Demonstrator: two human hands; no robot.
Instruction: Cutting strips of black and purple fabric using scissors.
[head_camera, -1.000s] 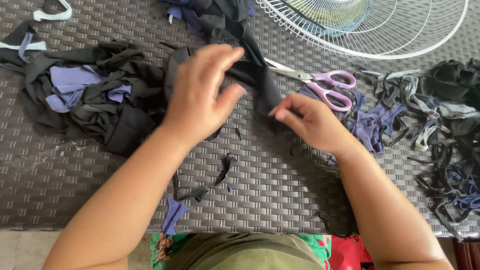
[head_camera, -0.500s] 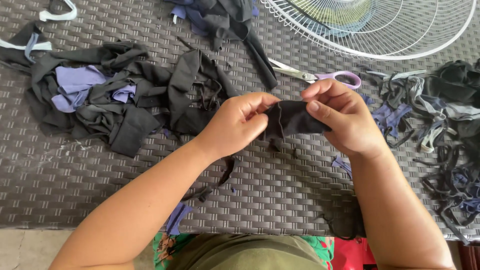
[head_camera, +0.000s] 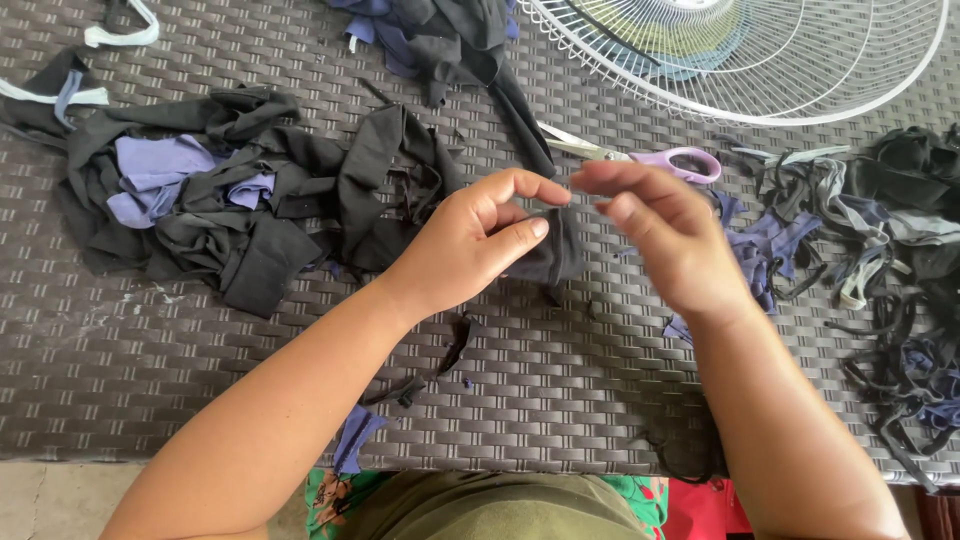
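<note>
At the centre of the frame, the left hand (head_camera: 478, 240) pinched a small black scrap of fabric (head_camera: 548, 250) between thumb and fingers. The right hand (head_camera: 660, 230) hovered just beside it, fingers loosely apart, gripping nothing. Purple-handled scissors (head_camera: 640, 155) lay above them on the dark woven wicker table (head_camera: 560, 390).

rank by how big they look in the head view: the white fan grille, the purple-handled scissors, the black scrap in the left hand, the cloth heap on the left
1. cloth heap
2. white fan grille, cut off by the frame, so possibly larger
3. purple-handled scissors
4. black scrap in the left hand, partly hidden and nearer the camera
</note>
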